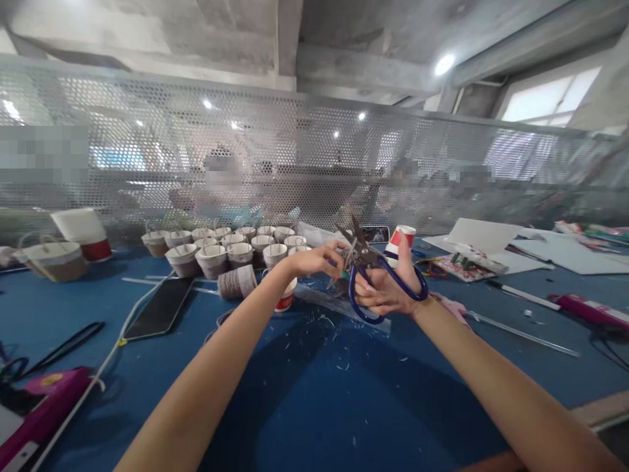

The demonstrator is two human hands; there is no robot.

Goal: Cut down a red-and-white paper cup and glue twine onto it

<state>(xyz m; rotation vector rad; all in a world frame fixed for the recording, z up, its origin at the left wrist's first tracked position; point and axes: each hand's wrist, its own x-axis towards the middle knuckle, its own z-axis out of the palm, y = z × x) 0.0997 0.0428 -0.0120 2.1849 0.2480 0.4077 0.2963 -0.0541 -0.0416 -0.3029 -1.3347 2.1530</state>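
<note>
My right hand [390, 288] is closed on a pair of scissors [362, 248], its fingers through the blue loop handles. The dark blades stand apart and point up and away from me. My left hand [317, 260] reaches in just left of the blades with bent fingers. Its fingertips meet by a small tangle of greyish strands, and what they pinch is too small to make out. Under my left wrist a red-and-white paper cup [285, 300] is partly covered. Beside it lies a tipped cup wrapped in greyish cord [237, 283].
Several small wrapped cups with loop handles [212, 259] stand in rows at the back left. A black phone [160, 308] lies before them. Magenta glue guns [592, 309] rest at both sides. White sheets [484, 237] lie back right, before a perforated metal screen [314, 151]. Clippings dot the blue tabletop [314, 393].
</note>
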